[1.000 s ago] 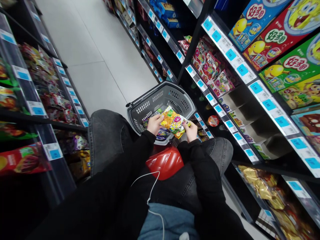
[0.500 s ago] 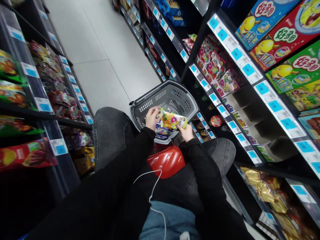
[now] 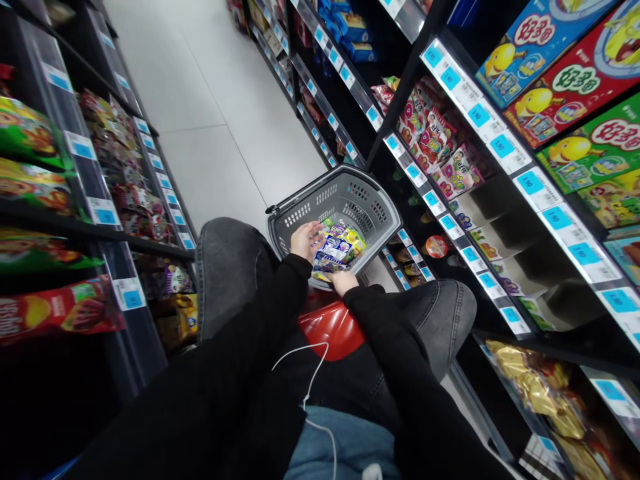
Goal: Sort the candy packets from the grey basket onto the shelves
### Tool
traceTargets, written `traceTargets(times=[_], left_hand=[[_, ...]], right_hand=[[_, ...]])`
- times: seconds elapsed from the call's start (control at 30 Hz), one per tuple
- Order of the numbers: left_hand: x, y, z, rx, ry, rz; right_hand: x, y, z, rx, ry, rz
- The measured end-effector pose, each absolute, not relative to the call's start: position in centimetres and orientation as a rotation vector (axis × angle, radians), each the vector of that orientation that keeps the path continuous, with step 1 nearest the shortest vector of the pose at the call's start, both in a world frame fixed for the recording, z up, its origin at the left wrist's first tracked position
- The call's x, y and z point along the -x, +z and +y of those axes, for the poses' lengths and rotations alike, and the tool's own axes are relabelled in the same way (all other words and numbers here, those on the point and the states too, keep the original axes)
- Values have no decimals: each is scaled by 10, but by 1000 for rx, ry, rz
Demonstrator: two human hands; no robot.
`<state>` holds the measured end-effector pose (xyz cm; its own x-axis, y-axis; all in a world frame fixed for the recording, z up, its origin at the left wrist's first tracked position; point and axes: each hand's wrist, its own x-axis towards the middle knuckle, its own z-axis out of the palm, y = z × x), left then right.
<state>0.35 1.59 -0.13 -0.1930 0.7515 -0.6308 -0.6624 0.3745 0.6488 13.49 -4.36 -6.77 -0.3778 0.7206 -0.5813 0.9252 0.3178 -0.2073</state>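
A grey plastic shopping basket [image 3: 373, 200] sits on the floor in front of my knees, with several colourful snack packets [image 3: 341, 245] in it. My left hand [image 3: 305, 241] reaches into the basket, its fingers stretched out and resting on the packets. My right hand [image 3: 344, 282] is at the basket's near rim, where only its back and wrist show; the fingers are hidden under the packets. Both arms are in black sleeves. I sit on a red stool [image 3: 333, 328] between my grey-trousered legs.
Narrow shop aisle with a pale tiled floor [image 3: 210, 133]. Dark shelves with blue price tags on both sides: pink sweet bags [image 3: 440, 150] and large boxes [image 3: 560, 80] right, bagged snacks [image 3: 60, 313] left. A white cable [image 3: 310, 387] hangs at my front.
The yellow packet held up in both hands has gone down into the basket. My left hand now lies on the packets and my right hand has dropped to the near rim.
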Motion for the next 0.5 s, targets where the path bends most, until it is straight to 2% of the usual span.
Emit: traceTargets(times=[0.27, 0.5], left_hand=[[-7, 1, 12, -133, 1095, 1202], [-7, -7, 14, -163, 1013, 1195]], right_hand=[[-119, -103, -36, -1638, -657, 2021], [-122, -97, -31, -1769, -768, 2083]])
